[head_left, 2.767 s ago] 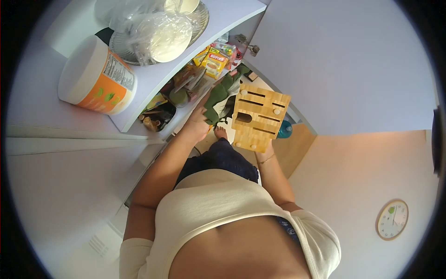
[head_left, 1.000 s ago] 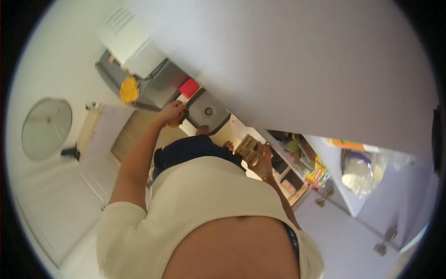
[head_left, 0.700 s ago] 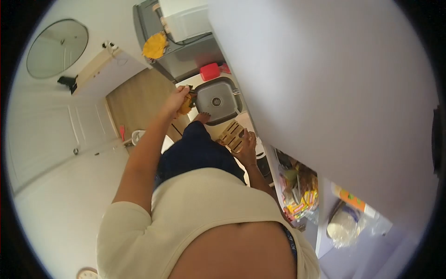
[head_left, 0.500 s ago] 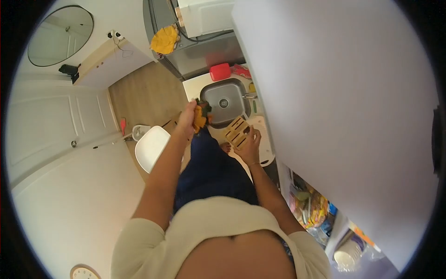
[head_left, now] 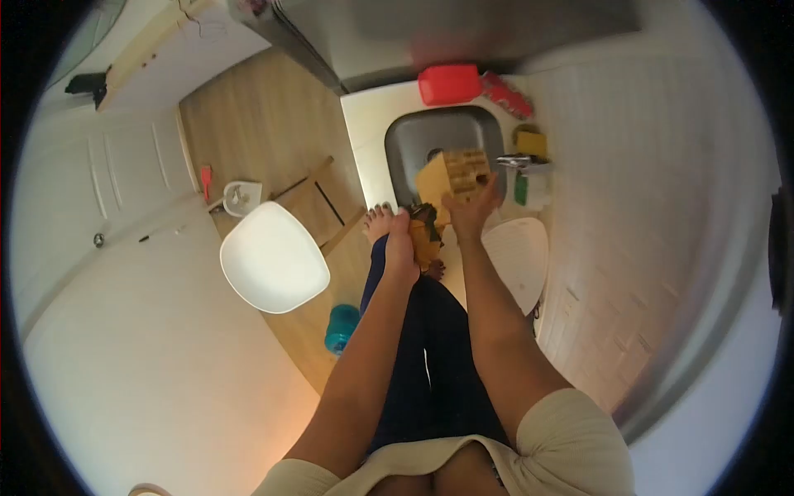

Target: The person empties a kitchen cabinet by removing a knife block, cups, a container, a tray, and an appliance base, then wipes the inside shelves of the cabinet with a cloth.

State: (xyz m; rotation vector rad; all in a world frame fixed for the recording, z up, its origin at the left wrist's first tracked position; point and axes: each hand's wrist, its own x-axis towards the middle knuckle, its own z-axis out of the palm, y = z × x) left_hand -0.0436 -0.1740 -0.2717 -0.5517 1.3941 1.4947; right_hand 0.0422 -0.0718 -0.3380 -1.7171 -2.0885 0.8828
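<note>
My right hand (head_left: 477, 208) grips a wooden knife block (head_left: 447, 180) with slots, held over the near part of a grey sink (head_left: 405, 136). In my left hand (head_left: 403, 248) is a bundle of orange and dark green leaves (head_left: 425, 235), close beside the block. The fingers of my left hand are wrapped round it and partly hidden. One bare foot (head_left: 378, 221) shows at the counter's edge, left of my left hand.
Around the sink are a red container (head_left: 449, 85), a red packet (head_left: 506, 95), a faucet (head_left: 517, 160), a yellow sponge (head_left: 531, 141) and a white board (head_left: 519, 256). On the left stand a white chair (head_left: 275, 258) and a blue bottle (head_left: 341, 328).
The view has turned down toward the sink, and the cupboard shelves have left it. The knife block has moved over the sink, and the leaf bundle has come close beside it.
</note>
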